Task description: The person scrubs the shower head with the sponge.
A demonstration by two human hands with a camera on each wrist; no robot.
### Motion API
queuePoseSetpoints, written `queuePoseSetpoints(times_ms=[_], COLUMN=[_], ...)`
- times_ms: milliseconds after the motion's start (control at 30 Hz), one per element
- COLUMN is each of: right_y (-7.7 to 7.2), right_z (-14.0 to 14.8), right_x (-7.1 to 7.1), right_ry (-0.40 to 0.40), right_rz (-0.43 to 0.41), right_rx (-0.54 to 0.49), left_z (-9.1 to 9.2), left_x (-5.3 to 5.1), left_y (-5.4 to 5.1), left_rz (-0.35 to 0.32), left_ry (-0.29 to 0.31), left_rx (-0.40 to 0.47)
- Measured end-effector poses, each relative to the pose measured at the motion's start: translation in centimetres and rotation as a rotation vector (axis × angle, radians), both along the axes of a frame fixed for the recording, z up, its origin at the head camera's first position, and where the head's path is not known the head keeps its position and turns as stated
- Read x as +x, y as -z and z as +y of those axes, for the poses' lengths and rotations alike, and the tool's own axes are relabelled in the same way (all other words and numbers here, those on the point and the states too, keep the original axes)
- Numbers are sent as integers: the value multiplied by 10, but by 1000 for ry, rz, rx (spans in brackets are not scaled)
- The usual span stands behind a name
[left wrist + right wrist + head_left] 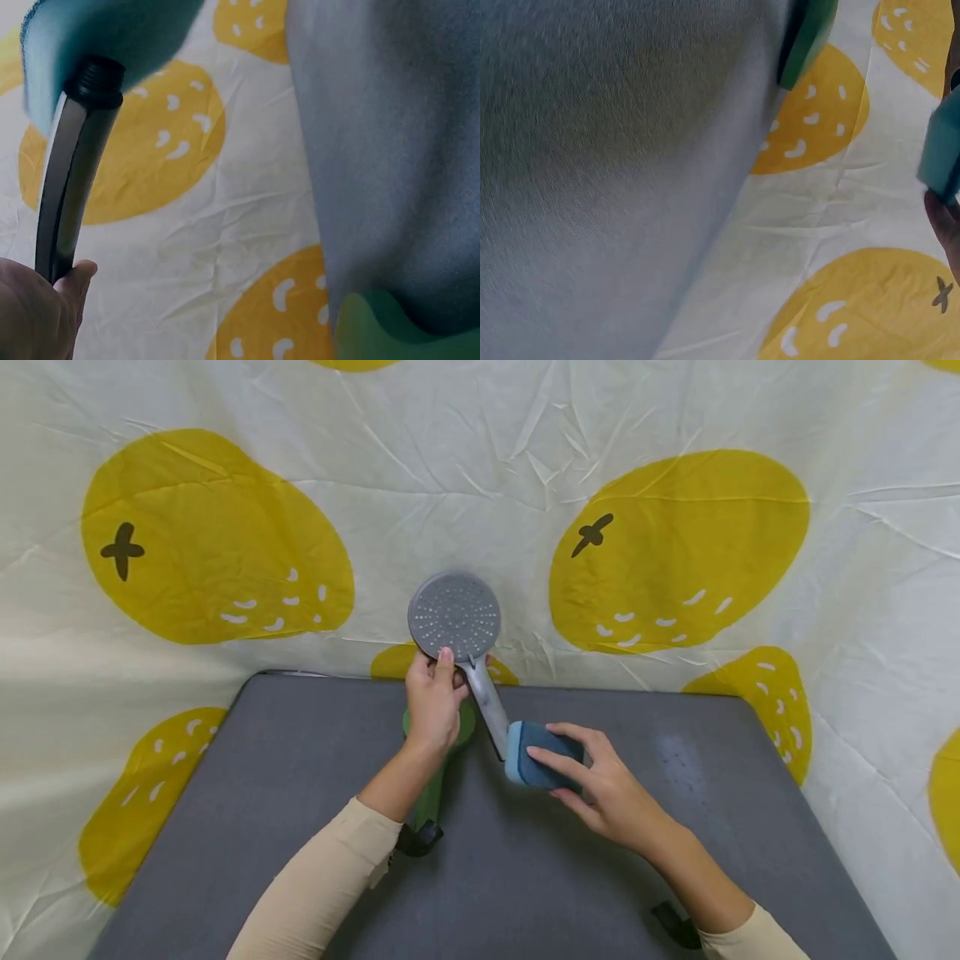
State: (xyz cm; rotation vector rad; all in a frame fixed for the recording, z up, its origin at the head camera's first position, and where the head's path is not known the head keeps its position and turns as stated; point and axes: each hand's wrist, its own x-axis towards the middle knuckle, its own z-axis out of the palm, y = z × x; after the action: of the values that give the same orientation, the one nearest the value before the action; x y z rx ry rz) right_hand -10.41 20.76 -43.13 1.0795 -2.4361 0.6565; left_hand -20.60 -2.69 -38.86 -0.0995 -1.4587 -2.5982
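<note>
My left hand (435, 706) grips a grey shower head (454, 614) just below its round spray face, which is turned toward me. Its handle (487, 706) slants down to the right. Between the fingers and thumb of my right hand (600, 785) is a two-tone blue sponge (551, 758), at the handle's lower end. In the left wrist view, the handle's black threaded end (97, 79) lies against or just in front of the sponge (112, 37); contact is hard to tell. The right wrist view catches only the sponge's edge (939, 150) and some fingertips (941, 217).
Under my left forearm, a green object (431, 793) with a rounded top and long handle lies on the dark grey table (585, 877); the arm partly hides it. Behind the table hangs a white cloth (450, 518) printed with yellow fruit shapes.
</note>
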Motion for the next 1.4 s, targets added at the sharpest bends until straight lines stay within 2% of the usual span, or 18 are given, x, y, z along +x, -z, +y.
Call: queuePoseSetpoints(times_ms=[200,300,367,433,500,633,733,833,900,967,1067,1200,1267,1400], right_y=[-6,-6,-6,-7,-8,-9,-2,7,12,13,9,-1,-6,-9], right_z=[-19,-33,-40,-43,-42,-32,-21,-10,-4,-1,-1,-13,-19,-26], right_x=[0,3,5,7,8,6,1,-5,-8,-9,-8,-6,-4,0], right_ry=[-39,-38,-34,-27,-30,-48,-61,-60,-62,-59,-56,-47,-53,-55], right_rz=[323,469,533,532,474,244,100,3,-26,-17,83,243,291,298], right_rx=[170,328,420,471,459,281,111,-2,-52,-65,-29,108,186,254], left_z=[1,1,1,0,-1,-3,-3,-2,-1,0,2,3,2,1], left_x=[0,0,0,0,0,-2,0,2,3,4,5,5,4,5], left_y=[0,-1,-2,-2,-2,-3,-4,-4,-4,-4,-4,-4,-3,-1], left_rz=[-18,-19,-18,-27,-34,-33,-28,-33,-32,-28,-21,-12,-10,-16], left_ry=[-55,-74,-78,-83,-82,-66,-40,-11,4,10,2,-18,-31,-29], left_rx=[-126,-172,-179,-180,-158,-90,-59,-51,-44,-37,-44,-83,-122,-222])
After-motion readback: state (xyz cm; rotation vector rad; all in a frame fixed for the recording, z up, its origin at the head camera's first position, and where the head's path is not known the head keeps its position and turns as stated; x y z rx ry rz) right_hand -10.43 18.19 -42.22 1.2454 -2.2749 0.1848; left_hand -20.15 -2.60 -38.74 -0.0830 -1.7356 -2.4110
